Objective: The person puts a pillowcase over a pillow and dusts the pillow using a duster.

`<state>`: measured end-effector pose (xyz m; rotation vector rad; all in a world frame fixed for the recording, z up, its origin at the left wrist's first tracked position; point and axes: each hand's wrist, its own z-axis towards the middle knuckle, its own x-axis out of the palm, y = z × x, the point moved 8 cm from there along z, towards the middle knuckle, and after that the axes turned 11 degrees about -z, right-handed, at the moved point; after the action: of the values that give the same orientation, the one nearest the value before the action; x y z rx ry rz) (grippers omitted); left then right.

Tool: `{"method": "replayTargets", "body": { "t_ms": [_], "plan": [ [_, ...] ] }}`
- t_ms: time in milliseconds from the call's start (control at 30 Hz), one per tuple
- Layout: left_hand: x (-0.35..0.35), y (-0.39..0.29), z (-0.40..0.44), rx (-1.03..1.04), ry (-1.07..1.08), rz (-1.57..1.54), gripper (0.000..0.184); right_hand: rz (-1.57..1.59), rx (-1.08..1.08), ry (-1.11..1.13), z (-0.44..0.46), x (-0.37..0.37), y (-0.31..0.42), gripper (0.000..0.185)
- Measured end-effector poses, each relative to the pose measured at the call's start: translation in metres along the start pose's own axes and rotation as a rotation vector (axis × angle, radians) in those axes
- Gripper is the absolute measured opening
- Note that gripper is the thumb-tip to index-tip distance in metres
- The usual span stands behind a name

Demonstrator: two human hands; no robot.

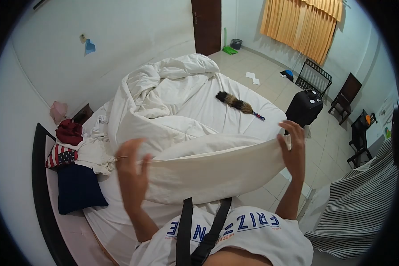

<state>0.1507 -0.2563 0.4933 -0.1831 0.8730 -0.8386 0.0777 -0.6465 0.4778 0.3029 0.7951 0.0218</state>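
A white duvet lies over the bed, its near edge raised in a broad band between my two hands. My left hand is at the band's left end, thumb and fingers spread apart. At the right end is my right hand, its fingers parted and slightly bent around the duvet's corner. Whether either palm touches the cloth I cannot tell. Farther back the duvet is bunched in thick folds. A furry brown-and-black striped duster with a short handle rests on the white sheet.
A navy pillow, a flag-patterned pillow and dark red cloth lie by the dark headboard. A black suitcase stands right of the bed. Beyond are a luggage rack, chair and green dustpan.
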Motion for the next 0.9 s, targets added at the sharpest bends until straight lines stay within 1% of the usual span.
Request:
{"method": "replayTargets", "body": {
  "t_ms": [33,67,100,133,233,267,333,467,567,633,667,733,767,833,900],
  "plan": [
    [0.020,-0.022,0.001,0.085,0.099,-0.097,0.028,0.091,-0.091,0.023,0.002,0.000,0.026,0.027],
    [0.043,-0.045,0.001,0.175,0.218,-0.140,0.027,0.173,-0.153,0.166,0.001,0.012,0.045,0.026],
    [0.067,-0.059,-0.003,0.204,0.343,-0.181,0.028,0.268,-0.295,0.255,-0.003,0.023,0.065,0.027],
    [0.089,-0.071,-0.006,0.282,0.411,-0.177,0.029,0.273,-0.407,0.323,-0.008,0.036,0.082,0.028],
    [0.137,-0.071,-0.014,0.245,0.544,-0.046,0.028,0.157,-0.492,0.391,-0.024,0.071,0.098,0.027],
    [0.141,-0.072,-0.013,0.289,0.479,-0.047,0.026,0.119,-0.484,0.386,-0.025,0.075,0.097,0.026],
    [0.147,-0.069,-0.012,0.277,0.477,-0.012,0.025,0.041,-0.463,0.378,-0.025,0.081,0.095,0.023],
    [0.157,-0.068,-0.005,0.266,0.477,0.025,0.025,-0.019,-0.366,0.343,-0.019,0.084,0.089,0.018],
    [0.164,-0.073,0.003,0.295,0.491,-0.028,0.022,-0.075,-0.333,0.287,-0.015,0.082,0.080,0.019],
    [0.165,-0.077,0.011,0.280,0.446,-0.189,0.018,-0.078,-0.336,0.229,-0.009,0.075,0.073,0.021],
    [0.165,-0.079,0.016,0.270,0.420,-0.267,0.016,-0.015,-0.316,0.262,-0.007,0.074,0.066,0.019],
    [0.168,-0.082,0.022,0.256,0.444,-0.327,0.015,0.110,-0.277,0.322,-0.001,0.073,0.045,0.019],
    [0.171,-0.084,0.026,0.248,0.452,-0.357,0.015,0.154,-0.307,0.274,0.003,0.070,0.038,0.018],
    [0.175,-0.093,0.036,0.283,0.420,-0.292,0.018,0.244,-0.375,0.173,0.009,0.066,0.022,0.019],
    [0.180,-0.105,0.040,0.286,0.407,-0.260,0.020,0.237,-0.371,0.091,0.022,0.055,0.007,0.019]
  ]
}}
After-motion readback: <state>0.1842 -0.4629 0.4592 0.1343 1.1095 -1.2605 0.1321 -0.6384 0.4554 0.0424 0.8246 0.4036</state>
